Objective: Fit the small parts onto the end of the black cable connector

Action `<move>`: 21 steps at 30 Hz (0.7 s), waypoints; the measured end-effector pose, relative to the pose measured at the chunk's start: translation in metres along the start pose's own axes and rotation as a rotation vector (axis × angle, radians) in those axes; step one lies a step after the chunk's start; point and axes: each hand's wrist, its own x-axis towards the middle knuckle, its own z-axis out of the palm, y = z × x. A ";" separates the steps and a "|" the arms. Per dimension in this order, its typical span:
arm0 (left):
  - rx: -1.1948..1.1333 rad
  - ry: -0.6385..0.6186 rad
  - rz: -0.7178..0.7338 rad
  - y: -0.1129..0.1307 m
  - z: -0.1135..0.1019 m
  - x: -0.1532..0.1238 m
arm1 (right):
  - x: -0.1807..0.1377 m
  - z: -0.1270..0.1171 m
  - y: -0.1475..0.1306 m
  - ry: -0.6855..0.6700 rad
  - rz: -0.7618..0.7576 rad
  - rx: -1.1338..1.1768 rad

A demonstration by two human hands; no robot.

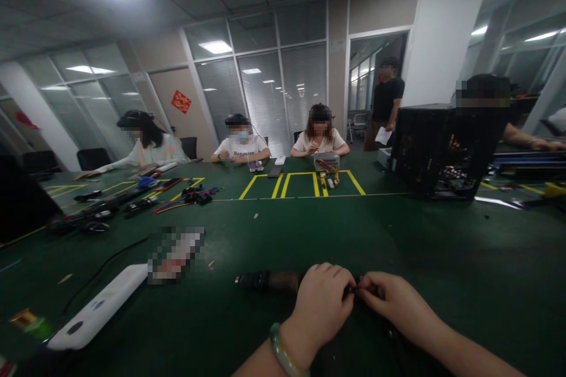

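A dark cylindrical tool (283, 281), like an electric screwdriver with a brownish body and a black collar, lies on the green table with its metal tip to the left. My left hand (321, 300), a green bangle on its wrist, is closed around its other end, which the fingers mostly hide. Thumb and forefinger of my right hand (393, 303) pinch together just beside the left fingertips. Between the two hands shows a small black part (351, 290), too dark to name. Below the right hand the surface is very dark, and I cannot make out what lies there.
At left are a white power strip (104, 306), a black cable (104, 265), a green bottle with a gold cap (33, 325) and bundled cables (190, 195). A black computer case (422, 150) stands at the back right. Several people sit or stand around the green table (247, 241).
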 end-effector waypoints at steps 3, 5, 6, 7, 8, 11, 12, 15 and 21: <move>0.020 -0.005 0.000 -0.001 0.003 0.001 | 0.000 0.000 0.000 0.004 -0.013 -0.011; 0.031 -0.017 0.002 -0.002 0.004 0.001 | 0.000 0.001 0.002 0.003 -0.026 -0.002; 0.029 -0.019 0.003 -0.002 0.005 0.002 | 0.000 0.001 0.003 0.000 -0.030 0.007; 0.022 -0.017 0.005 -0.002 0.005 0.002 | 0.000 0.002 0.004 -0.001 -0.031 0.016; 0.012 -0.011 0.008 -0.002 0.005 0.002 | 0.000 0.002 0.004 -0.007 -0.030 0.025; -0.011 0.005 0.017 -0.002 0.005 0.002 | -0.001 0.001 0.003 -0.015 -0.024 0.034; -0.014 0.010 0.018 -0.002 0.005 0.002 | -0.002 0.000 0.002 -0.017 -0.024 0.037; -0.020 0.020 0.020 -0.002 0.005 0.002 | -0.003 -0.002 0.000 -0.033 -0.024 0.061; -0.016 0.017 0.016 -0.003 0.005 0.001 | -0.004 -0.005 0.000 -0.035 -0.003 0.057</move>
